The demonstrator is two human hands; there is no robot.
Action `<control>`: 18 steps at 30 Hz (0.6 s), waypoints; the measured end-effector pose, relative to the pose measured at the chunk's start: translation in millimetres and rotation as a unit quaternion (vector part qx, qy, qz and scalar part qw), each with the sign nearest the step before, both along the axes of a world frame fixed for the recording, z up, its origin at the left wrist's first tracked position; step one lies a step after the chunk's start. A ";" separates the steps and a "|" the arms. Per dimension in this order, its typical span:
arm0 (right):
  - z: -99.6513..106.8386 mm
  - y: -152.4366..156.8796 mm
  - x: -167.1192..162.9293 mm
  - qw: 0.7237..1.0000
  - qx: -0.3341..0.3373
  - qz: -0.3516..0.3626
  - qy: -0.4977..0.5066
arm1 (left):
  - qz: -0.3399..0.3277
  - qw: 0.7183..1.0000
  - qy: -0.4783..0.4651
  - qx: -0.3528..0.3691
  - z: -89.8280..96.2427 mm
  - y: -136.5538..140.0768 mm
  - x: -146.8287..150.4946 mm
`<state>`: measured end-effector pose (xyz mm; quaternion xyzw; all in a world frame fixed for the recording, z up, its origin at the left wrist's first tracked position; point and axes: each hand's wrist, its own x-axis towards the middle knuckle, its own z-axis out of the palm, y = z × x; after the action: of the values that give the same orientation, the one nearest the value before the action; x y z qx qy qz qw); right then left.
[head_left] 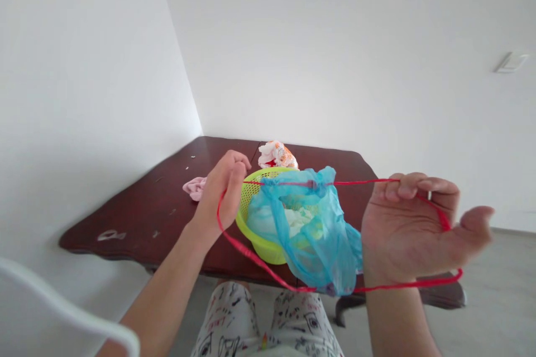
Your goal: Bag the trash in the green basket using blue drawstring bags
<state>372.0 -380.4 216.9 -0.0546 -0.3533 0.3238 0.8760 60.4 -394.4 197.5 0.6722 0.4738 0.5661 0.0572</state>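
Observation:
A loop of red string (247, 254) is stretched between my two hands, and its strands run through the handles of a thin blue plastic bag (333, 245). My left hand (220, 195), on the left of the bag, is closed with the string pinched near its thumb. On the right, my right hand (412, 228) is turned palm toward me, its fingers curled over the string and its thumb sticking out. The bag hangs from the strands over a yellow-green plastic basket (268, 251), partly covering it. Pale crumpled plastic shows inside the basket.
The dark red wooden table (142, 217) stands against white walls. A crumpled white and orange plastic bag (278, 155) lies behind the basket. Pink cloth (194, 188) sits partly behind my left hand. A white cable-like strip (71, 309) crosses the lower left.

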 end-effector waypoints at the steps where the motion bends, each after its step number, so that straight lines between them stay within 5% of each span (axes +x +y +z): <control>1: -6.2 2.6 3.5 1.000 -0.007 -0.011 0.011 | -0.001 0.999 -0.030 -0.028 0.2 -1.5 -6.7; 4: -27.6 7.3 5.9 0.997 -0.044 -0.065 -0.011 | -0.101 0.984 -0.095 -0.112 2.7 -4.1 -16.6; 7: -42.4 7.4 -2.2 0.970 -0.064 -0.162 -0.172 | -0.191 0.967 -0.104 -0.130 7.4 -8.1 -11.4; 10: -40.3 5.1 -14.6 0.886 -0.020 -0.200 -0.418 | -0.235 0.963 -0.065 -0.110 13.3 -15.4 0.3; 14: -22.0 2.9 -34.4 0.766 0.083 -0.149 -0.620 | -0.274 0.954 0.000 -0.122 20.7 -24.9 10.3; 18: -15.1 5.6 -50.1 0.737 0.130 -0.118 -0.652 | -0.293 0.946 0.020 -0.138 21.8 -30.5 8.4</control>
<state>321.9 -374.8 201.8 -0.1795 -0.8675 0.0537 0.4608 68.7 -424.9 219.3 0.7779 0.3306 0.4401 0.3030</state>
